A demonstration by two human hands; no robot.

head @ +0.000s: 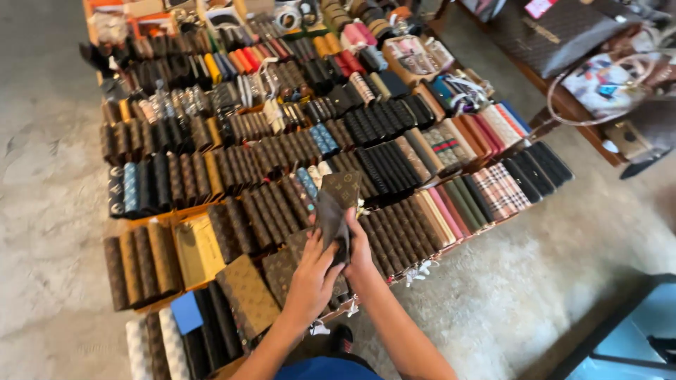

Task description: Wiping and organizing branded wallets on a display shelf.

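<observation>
A low display (151,219) is packed with rows of wallets standing on edge, mostly dark brown and black, some red, blue, yellow and checked. Both my hands are raised over its near edge, holding one dark brown patterned wallet (336,205) that hangs open and upright. My left hand (313,279) grips its lower left side with the fingers curled on the flap. On the wallet's right side, my right hand (360,248) holds it with the thumb along the fold. Brown patterned wallets (248,291) lie flat just below my hands.
A pale concrete floor (42,211) surrounds the display. At the upper right a second stand (563,98) carries brown patterned bags and a white printed bag (600,83). A blue object's edge (634,331) shows at the lower right. White checked wallets (151,345) sit at the lower left.
</observation>
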